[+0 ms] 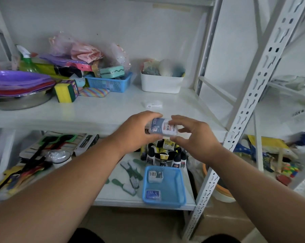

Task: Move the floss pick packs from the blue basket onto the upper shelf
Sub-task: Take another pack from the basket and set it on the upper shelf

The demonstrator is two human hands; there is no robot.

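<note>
I hold one floss pick pack [163, 127], white and blue, between both hands at the front edge of the upper shelf [104, 111]. My left hand [137, 134] grips its left end with curled fingers. My right hand [193, 137] pinches its right end, index finger on top and thumb underneath. Below, on the lower shelf, stands the blue basket [174, 199]. Two more packs lie in it, one at the back left [155, 176] and one at the front left [153, 194].
On the upper shelf stand a white bin [161, 84], a smaller blue basket [111, 83], sponges [66, 91], a metal bowl with purple plates [20, 92] and a small white item [152, 104]. Bottles [164, 155] and brushes [130, 174] crowd the lower shelf. A white upright post [244, 106] stands right.
</note>
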